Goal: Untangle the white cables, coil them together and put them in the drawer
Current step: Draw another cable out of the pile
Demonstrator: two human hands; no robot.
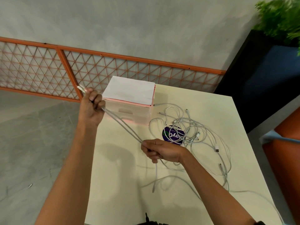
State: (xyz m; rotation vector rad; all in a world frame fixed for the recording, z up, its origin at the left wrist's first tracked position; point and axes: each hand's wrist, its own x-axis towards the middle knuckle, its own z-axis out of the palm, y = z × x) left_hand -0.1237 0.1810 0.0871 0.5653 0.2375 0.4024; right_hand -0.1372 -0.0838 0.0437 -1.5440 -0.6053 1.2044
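Several white cables (191, 127) lie tangled on the cream table (211, 101), right of a small pink and white drawer unit (129, 103) whose drawers are closed. My left hand (91, 106) is raised left of the unit and grips the plug ends of a few cables. Those strands (123, 124) run taut down to my right hand (159, 151), which grips them above the table. Loose lengths trail from my right hand toward the near edge.
A round purple sticker (173, 133) sits under the tangle. An orange lattice fence (97, 69) runs along the wall behind. A dark planter (259, 75) with a green plant stands at right. The grey floor lies left of the table.
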